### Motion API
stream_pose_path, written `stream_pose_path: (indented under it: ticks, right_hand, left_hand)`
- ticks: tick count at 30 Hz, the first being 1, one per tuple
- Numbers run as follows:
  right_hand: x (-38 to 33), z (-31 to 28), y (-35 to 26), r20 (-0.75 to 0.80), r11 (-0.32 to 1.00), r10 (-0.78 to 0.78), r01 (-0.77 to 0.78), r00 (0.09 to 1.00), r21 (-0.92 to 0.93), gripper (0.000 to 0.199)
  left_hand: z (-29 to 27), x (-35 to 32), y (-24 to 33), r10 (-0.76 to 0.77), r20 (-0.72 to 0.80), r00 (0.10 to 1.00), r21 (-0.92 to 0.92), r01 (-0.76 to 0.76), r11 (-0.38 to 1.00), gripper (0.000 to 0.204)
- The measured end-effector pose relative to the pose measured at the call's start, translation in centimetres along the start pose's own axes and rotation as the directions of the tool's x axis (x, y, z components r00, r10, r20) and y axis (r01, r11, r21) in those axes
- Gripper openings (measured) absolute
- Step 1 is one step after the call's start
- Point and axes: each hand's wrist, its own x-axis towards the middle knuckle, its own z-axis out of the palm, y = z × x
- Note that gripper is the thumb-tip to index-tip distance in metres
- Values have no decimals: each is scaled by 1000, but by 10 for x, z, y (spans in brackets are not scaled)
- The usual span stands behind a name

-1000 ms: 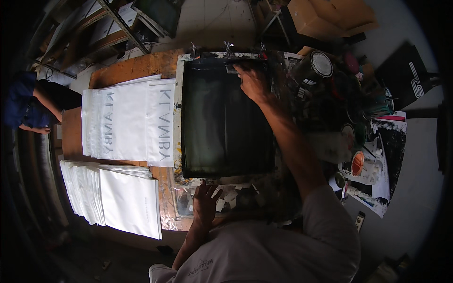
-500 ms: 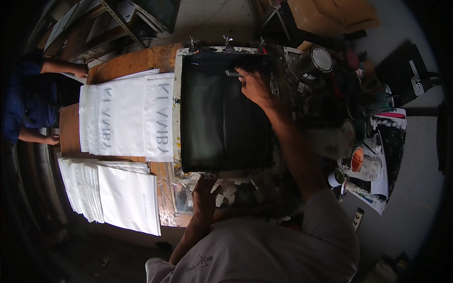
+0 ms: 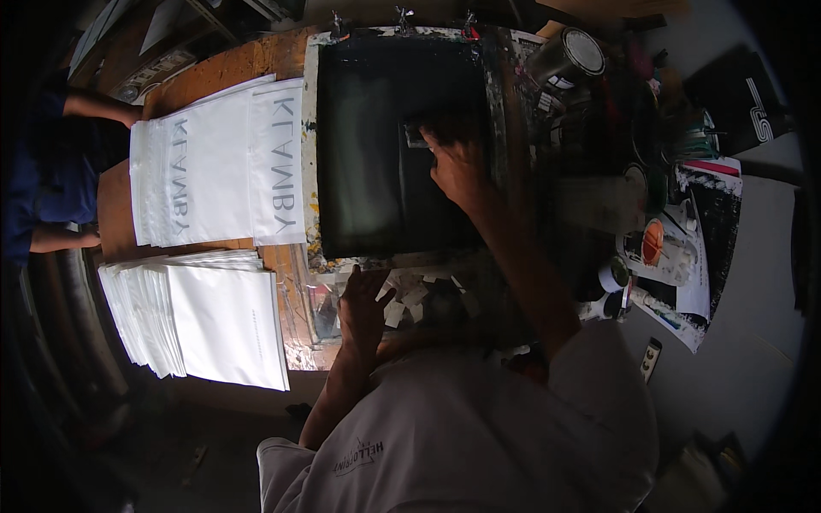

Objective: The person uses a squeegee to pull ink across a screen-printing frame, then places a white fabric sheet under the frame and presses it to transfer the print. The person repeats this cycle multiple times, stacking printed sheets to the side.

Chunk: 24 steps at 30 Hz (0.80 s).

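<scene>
Squeegee (image 3: 416, 137) on the move in the head view — right hand (image 3: 460, 171), fingers clamped on it, now well below the top edge of the dark screen (image 3: 363, 192), upper centre of the frame, so the pull is partway down. Left hand (image 3: 363, 312), lower centre, sits at the screen's near edge, fingers parted. Against the earliest frame, everything rides higher in the picture — and a co-worker's hand (image 3: 128, 114) is now at the table's upper-left corner.

Lettering (image 3: 287, 167) — on white sheets (image 3: 218, 162), grey shirt (image 3: 479, 427)
</scene>
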Motion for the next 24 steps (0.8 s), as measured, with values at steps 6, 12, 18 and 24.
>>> stream_pose_path:
  ticks: [6, 12, 18, 24]
  right_hand:
    - [-112, -12, -59, 124, 833, 210, -244, 970, 496, 59]
    - [-130, -50, -89, 132, 988, 64, -82, 989, 134, 59]
    - [-125, -79, -90, 30, 997, 7, -9, 1000, 79, 56]
    - [-38, -200, -108, -31, 1000, 19, -19, 999, 17, 47]
  left_hand:
    - [3, 3, 1, -8, -18, 1000, 52, 8, 999, 43]
    - [14, -2, 10, -17, -16, 1000, 46, 18, 999, 52]
    - [-6, -16, 10, 164, 349, 923, -74, -147, 986, 42]
    - [87, -60, 100, 370, 523, 768, -9, -429, 903, 36]
